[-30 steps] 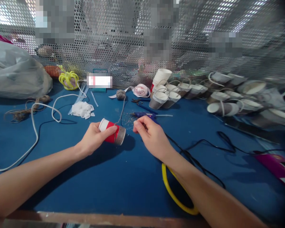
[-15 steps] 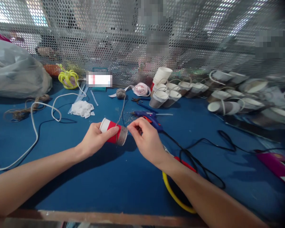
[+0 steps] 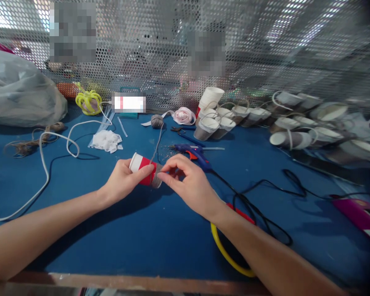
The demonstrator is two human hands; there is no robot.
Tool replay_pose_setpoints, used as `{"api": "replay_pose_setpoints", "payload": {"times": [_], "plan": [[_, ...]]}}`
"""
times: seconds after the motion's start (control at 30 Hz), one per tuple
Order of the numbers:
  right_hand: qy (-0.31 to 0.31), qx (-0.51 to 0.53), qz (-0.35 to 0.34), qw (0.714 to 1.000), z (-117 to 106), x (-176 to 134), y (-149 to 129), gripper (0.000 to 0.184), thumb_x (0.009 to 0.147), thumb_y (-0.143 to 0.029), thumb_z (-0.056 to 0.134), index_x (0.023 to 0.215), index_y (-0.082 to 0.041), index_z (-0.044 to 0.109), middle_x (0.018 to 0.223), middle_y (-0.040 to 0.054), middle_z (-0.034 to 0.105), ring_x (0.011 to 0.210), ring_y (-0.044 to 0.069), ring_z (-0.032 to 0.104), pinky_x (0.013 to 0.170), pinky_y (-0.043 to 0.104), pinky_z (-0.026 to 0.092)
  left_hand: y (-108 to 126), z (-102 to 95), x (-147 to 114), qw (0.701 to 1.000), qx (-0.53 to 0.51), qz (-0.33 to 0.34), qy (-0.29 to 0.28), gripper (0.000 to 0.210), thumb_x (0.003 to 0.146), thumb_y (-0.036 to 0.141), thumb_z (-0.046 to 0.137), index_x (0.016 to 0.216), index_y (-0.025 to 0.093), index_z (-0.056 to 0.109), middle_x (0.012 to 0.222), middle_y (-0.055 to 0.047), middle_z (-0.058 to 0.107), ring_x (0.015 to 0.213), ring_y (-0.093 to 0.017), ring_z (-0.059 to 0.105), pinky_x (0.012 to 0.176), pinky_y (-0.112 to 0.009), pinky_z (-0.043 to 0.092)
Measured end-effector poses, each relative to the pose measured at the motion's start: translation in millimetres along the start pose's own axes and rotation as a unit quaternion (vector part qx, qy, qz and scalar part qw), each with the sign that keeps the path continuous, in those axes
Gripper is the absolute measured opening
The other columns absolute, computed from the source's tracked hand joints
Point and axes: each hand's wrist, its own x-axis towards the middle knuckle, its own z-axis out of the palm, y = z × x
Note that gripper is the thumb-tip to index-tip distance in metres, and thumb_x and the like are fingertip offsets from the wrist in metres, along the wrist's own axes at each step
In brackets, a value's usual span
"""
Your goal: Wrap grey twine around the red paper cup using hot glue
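Note:
My left hand (image 3: 125, 177) is closed around a paper cup (image 3: 145, 161) lying tilted on its side, just above the table. The cup is white toward its rim and red in the middle, with grey-brown yarn (image 3: 157, 177) wound in a band about its base end. My right hand (image 3: 188, 181) pinches at this yarn band, thumb and forefinger touching the cup's base end; the exact bit between the fingertips is hidden. From the cup a grey strand runs up to a small yarn ball (image 3: 157, 121) farther back. Behind my right hand lies a blue glue gun (image 3: 191, 149).
Yarn-wrapped cups (image 3: 207, 128) with handles stand at the back right. White scraps (image 3: 106, 142), a white cable (image 3: 43, 164) and a plastic bag (image 3: 21, 90) are on the left. A yellow-and-red ring-shaped handle (image 3: 222, 246) and black cord (image 3: 259, 213) lie near my right forearm.
My right hand has moved slightly left, from just off the cup's base end onto the yarn band. My left hand and the cup have barely moved.

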Motion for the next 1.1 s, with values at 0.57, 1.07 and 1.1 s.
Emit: {"api": "replay_pose_setpoints", "payload": {"times": [0.57, 1.07, 1.1], "plan": [[-0.043, 0.08, 0.08, 0.993, -5.4, 2.0, 2.8, 0.012, 0.075, -0.029, 0.057, 0.073, -0.018, 0.052, 0.066, -0.0022, 0.052, 0.057, 0.009, 0.047, 0.052, 0.022, 0.041, 2.1, 0.8, -1.4, 0.999, 0.032, 0.035, 0.01, 0.021, 0.07, 0.03, 0.061, 0.062, 0.011, 0.064, 0.053, 0.001, 0.06, 0.045, -0.007, 0.048, 0.044, -0.016, 0.039], [-0.034, 0.15, 0.101, 0.983, -8.1, 0.5, -0.5, 0.013, 0.079, -0.029, 0.053, 0.076, -0.018, 0.047, 0.066, -0.0022, 0.053, 0.054, 0.008, 0.052, 0.052, 0.023, 0.045, 2.5, -1.2, 2.0, 0.999, 0.021, 0.023, 0.031, 0.02, 0.069, 0.028, 0.062, 0.058, 0.011, 0.059, 0.047, 0.004, 0.051, 0.042, -0.004, 0.038, 0.041, -0.015, 0.033], [-0.03, 0.134, 0.089, 0.987, -6.9, 0.0, 0.5, 0.011, 0.079, -0.028, 0.054, 0.078, -0.018, 0.05, 0.066, -0.0024, 0.053, 0.055, 0.009, 0.052, 0.052, 0.023, 0.045, 2.0, -1.3, 2.2, 0.999, 0.016, 0.02, 0.028, 0.021, 0.069, 0.029, 0.062, 0.059, 0.011, 0.059, 0.047, 0.004, 0.052, 0.042, -0.004, 0.039, 0.041, -0.015, 0.033]]}}
